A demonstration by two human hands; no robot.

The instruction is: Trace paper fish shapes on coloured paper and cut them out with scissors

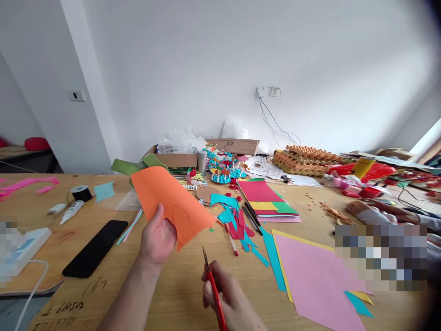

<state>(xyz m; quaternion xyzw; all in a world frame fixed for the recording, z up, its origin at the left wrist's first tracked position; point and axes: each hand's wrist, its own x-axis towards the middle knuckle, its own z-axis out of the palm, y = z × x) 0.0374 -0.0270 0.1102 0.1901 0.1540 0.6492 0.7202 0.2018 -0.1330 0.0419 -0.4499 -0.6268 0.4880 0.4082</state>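
Observation:
My left hand (159,239) grips a sheet of orange paper (161,188) by its lower edge, thumb in front and the other fingers behind it. A curved pencil-like outline shows on the paper, and one side of the sheet has a notch cut into it. In my right hand (225,292) is a pair of red-handled scissors (216,294), their dark blades pointing up and away. The blades look nearly closed and stand apart from the paper, just below its right corner. Beyond lie red and blue paper scraps (237,225) and a red-and-white pen (231,241).
Pink paper (313,276) lies at the right, by the arm of another person (375,214). A black phone (95,248), glue tube (71,211) and black tape roll (81,192) are at the left. Decorated blue crafts (221,177), egg trays (303,161) and a cardboard box (179,161) stand behind.

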